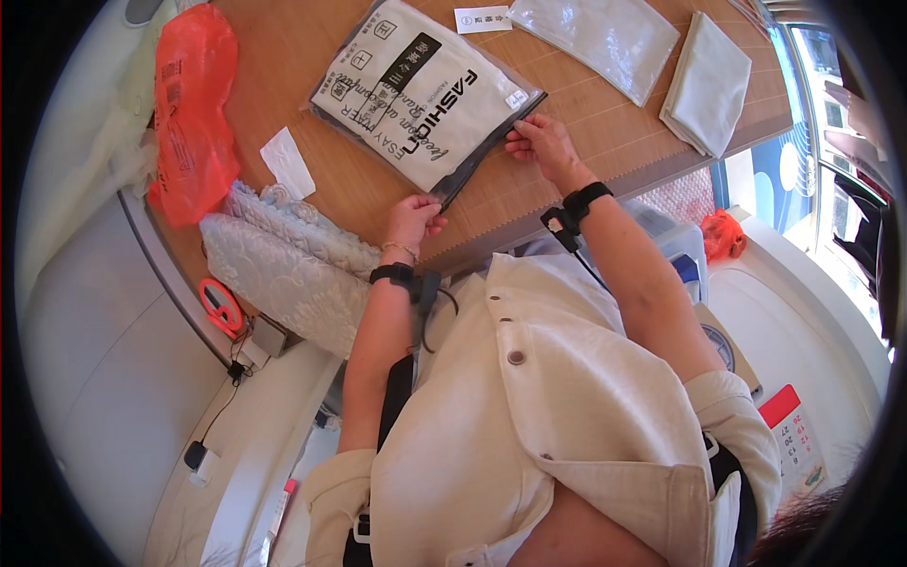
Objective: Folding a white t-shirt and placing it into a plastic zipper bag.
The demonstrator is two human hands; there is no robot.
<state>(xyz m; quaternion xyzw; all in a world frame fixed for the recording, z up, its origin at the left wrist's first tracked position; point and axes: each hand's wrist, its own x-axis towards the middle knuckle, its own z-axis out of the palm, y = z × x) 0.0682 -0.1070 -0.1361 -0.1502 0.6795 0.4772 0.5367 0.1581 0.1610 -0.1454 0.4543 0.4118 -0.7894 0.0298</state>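
Observation:
A clear plastic garment bag (416, 90) with black print lies on the wooden table, a folded white garment showing inside it. Along its near edge runs a dark strip, which looks like a zip closure. My left hand (413, 225) pinches the near left corner of that strip. Toward the strip's right end, my right hand (548, 148) is closed on the edge between thumb and fingers. Both wrists wear black straps.
A flat clear bag (605, 38) and a folded pale cloth (709, 85) lie right of the bag, a white tag (483, 19) behind. Leftward are a red plastic bag (194, 104), a white paper piece (287, 163) and a lace cloth (283, 265) over the table's edge.

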